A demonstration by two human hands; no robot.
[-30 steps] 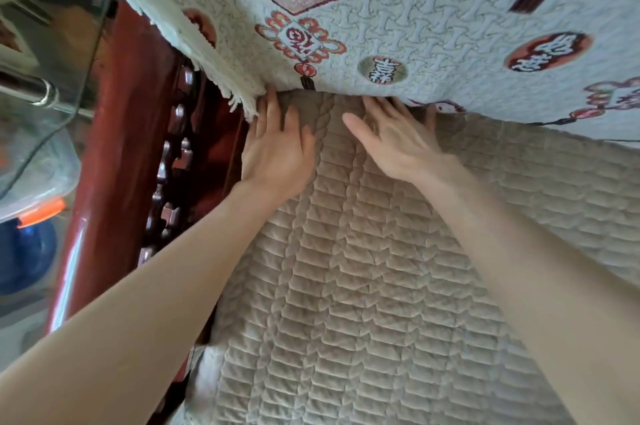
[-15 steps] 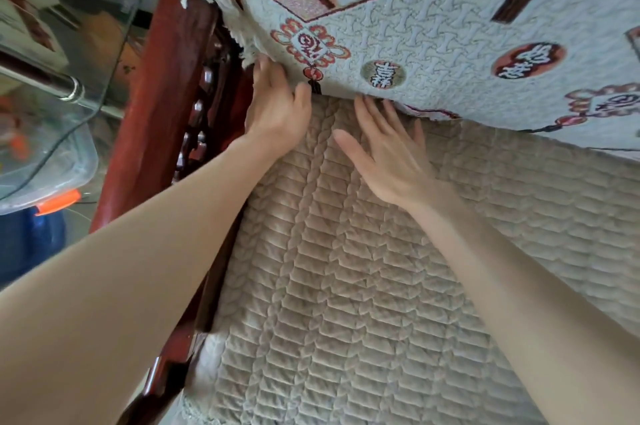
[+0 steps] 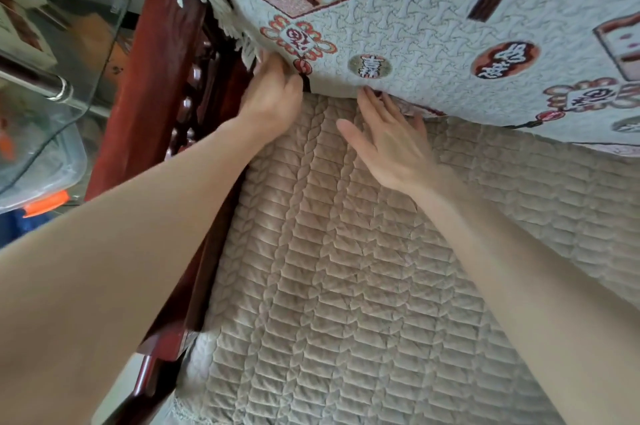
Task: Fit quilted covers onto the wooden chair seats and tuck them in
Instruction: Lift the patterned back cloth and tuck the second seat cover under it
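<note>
Head view: lying spread across the seat below both palms, beige quilted cover (image 3: 346, 286), looking soft, thick and light, likely bunching rather than sliding. Hanging just above the fingertips, patterned back cover (image 3: 433, 26) with fringe. Flanking the left wrist, red wooden armrest (image 3: 152, 85). Pressing flat with fingers spread and holding nothing, right hand (image 3: 391, 144), tips meeting the back crease. Pushing into the corner, left hand (image 3: 273, 99), fingers hidden, grip impossible to tell. Probably best pinching the rear edge.
</note>
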